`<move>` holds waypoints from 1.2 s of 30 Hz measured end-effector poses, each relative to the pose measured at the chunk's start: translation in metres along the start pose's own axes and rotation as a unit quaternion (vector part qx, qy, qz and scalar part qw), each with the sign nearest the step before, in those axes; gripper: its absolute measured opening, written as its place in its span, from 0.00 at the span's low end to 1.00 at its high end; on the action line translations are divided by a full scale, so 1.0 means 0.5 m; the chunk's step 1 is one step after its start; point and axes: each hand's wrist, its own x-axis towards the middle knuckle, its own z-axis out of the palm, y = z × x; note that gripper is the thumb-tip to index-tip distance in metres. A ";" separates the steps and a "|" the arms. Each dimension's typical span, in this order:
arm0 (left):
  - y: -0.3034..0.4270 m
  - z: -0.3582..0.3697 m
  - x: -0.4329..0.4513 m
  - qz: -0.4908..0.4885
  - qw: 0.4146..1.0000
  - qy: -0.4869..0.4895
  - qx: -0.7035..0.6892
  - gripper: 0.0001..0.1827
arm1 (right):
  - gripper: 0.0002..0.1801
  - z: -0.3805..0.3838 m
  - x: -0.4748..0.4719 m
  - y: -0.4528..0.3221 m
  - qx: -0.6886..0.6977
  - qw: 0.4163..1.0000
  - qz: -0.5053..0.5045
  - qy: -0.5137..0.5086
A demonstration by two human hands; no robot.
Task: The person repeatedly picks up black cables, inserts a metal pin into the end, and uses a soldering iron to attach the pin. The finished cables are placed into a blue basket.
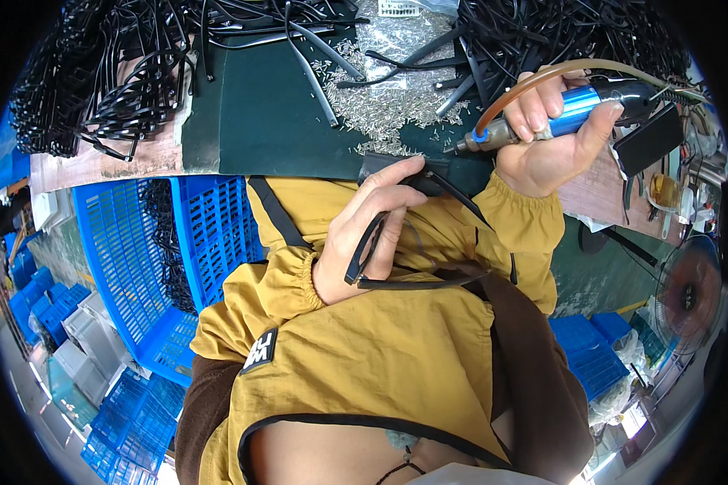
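Near the table's front edge, my left hand [370, 230] holds a black eyeglass frame [358, 260], whose temples point to the right. Its upper part lies against a dark block [376, 163] at the edge and is partly hidden by my fingers. My right hand [552, 127] grips a blue and silver powered screwdriver [573, 112] with a brown hose [522, 82]. The driver's tip points left, just above the frame and apart from it. A heap of tiny metal screws or pins [388, 118] lies beyond my hands, partly on a clear plastic bag [412, 66].
Black eyeglass frames [133, 103] are stacked at the table's left; loose black temples [522, 36] are piled at the back right. A dark phone-like device [649, 142] stands at right. Below are a blue plastic basket [188, 242] on the left and a fan [688, 294] on the right.
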 end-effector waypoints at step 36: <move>0.017 -0.027 0.142 -0.273 0.924 0.167 -0.208 0.18 | 0.24 0.008 0.028 -0.027 -0.049 0.996 -0.025 0.073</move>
